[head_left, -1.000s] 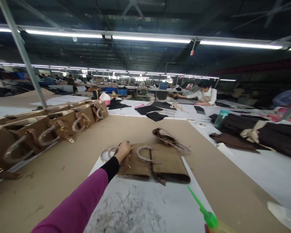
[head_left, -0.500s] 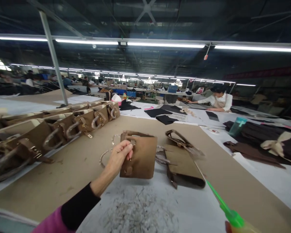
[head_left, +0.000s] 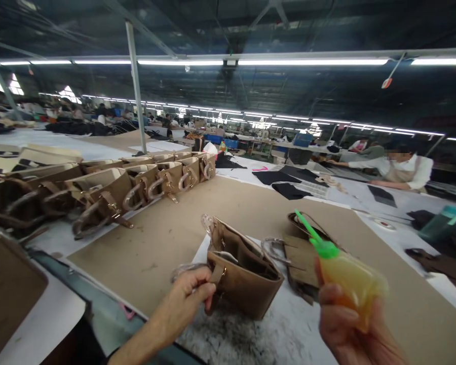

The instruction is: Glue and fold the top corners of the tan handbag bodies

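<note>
The person's left hand (head_left: 190, 294) pinched, between thumb and fingers, a strap on the side of a small brown handbag (head_left: 247, 286), which stood tilted with its top open above a smudged white sheet (head_left: 216, 337) at the near middle of the worktable. The right hand (head_left: 342, 327) was wrapped around a squeeze bottle (head_left: 351, 284) of amber liquid with a green nozzle, raised in front of another brown bag (head_left: 300, 256). To the left, similar bags (head_left: 116, 185) stood in rows.

Count one open bag (head_left: 247, 289) directly before you, one squeeze bottle (head_left: 351, 279), one teal container (head_left: 443, 225); you cannot count the overlapping row of bags (head_left: 104, 192).
</note>
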`<state>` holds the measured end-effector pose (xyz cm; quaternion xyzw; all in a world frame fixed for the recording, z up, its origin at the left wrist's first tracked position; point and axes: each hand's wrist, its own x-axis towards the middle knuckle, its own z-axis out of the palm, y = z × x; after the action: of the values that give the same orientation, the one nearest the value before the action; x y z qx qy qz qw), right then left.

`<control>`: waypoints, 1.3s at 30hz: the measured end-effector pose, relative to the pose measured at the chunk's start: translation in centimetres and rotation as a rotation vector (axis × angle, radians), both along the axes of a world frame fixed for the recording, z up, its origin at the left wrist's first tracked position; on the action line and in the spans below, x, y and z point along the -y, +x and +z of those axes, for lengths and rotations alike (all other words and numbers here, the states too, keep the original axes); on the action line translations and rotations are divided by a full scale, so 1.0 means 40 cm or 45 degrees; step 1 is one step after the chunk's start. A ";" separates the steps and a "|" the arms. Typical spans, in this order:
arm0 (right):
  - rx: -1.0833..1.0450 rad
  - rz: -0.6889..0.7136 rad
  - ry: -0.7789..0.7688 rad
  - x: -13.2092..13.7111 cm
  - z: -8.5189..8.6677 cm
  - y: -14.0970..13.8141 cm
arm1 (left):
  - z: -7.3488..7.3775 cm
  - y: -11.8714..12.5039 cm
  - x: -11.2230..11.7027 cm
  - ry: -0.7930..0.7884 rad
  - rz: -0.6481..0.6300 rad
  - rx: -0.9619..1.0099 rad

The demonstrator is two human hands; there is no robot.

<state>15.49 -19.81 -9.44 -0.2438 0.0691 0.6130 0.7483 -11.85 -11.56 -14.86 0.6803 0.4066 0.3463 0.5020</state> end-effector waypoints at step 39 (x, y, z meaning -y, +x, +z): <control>0.158 0.016 0.145 -0.200 0.065 -0.158 | 0.210 -0.013 -0.285 0.363 0.095 -1.365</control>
<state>9.16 -11.82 -6.84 -0.2388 -0.0139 0.6043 0.7600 -12.38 -0.17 -6.48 0.8076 0.5780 0.0209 0.1151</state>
